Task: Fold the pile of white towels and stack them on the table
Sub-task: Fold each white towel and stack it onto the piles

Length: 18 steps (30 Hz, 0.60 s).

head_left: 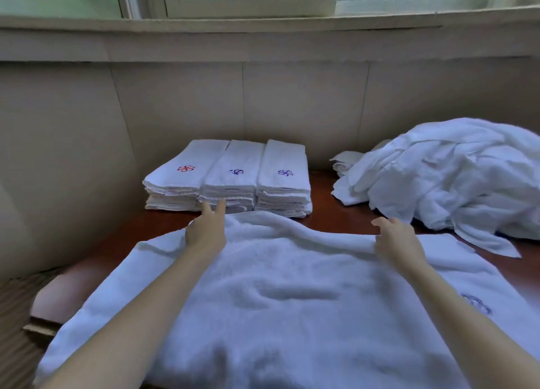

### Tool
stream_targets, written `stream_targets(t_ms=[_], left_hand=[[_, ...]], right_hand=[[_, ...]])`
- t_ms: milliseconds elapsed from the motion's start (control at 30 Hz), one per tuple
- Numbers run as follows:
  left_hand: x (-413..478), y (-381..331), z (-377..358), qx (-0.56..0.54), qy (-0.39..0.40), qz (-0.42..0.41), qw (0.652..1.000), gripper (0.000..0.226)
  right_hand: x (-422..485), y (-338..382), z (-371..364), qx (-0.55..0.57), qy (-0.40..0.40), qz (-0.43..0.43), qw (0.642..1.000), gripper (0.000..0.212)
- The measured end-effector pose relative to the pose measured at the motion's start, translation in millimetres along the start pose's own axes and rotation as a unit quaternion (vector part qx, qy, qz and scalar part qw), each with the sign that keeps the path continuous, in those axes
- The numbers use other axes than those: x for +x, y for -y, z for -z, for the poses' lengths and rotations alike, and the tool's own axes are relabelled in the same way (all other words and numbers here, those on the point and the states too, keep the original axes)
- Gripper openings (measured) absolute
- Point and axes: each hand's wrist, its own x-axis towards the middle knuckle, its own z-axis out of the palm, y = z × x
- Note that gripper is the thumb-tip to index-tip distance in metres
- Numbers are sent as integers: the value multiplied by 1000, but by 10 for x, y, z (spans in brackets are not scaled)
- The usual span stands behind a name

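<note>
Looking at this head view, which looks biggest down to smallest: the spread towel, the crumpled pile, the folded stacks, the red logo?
1. spread towel, though nearest the camera, so unsure against the pile.
2. crumpled pile, cut off at the right edge.
3. folded stacks.
4. red logo, clearly smallest.

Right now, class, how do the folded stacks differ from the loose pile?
The folded stacks are flat, squared, side by side; the loose pile is crumpled and heaped higher. The stacks show emblems on top; the pile shows none. Both are white towels on the table.
</note>
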Motion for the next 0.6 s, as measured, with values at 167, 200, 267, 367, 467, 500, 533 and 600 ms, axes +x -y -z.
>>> stream_targets(t_ms=[167, 200, 267, 367, 467, 500, 533, 600], left_hand=[[433, 71, -160, 10, 62, 101, 993, 55], [479, 129, -175, 14, 60, 117, 991, 44], [523, 258, -185, 8, 17, 136, 991, 32], [584, 433, -140, -10, -66, 114, 991, 32], [646, 542, -62, -64, -129, 62, 988, 33], [642, 560, -15, -88, -150, 52, 983, 31], [624, 578, 37, -108, -171, 43, 978, 29], [538, 629, 130, -140, -193, 18, 971, 26]], right_hand=[[412, -153, -83, -91, 143, 81, 982, 56], [474, -141, -84, -98, 158, 93, 978, 54], [596, -90, -60, -125, 195, 103, 967, 43], [724, -13, 14, -192, 191, 82, 959, 26], [751, -1, 117, -83, -10, 2, 996, 18], [714, 13, 153, -23, -81, -26, 996, 15], [652, 38, 191, 29, -137, -45, 989, 12], [475, 63, 236, 112, -215, -53, 969, 12]])
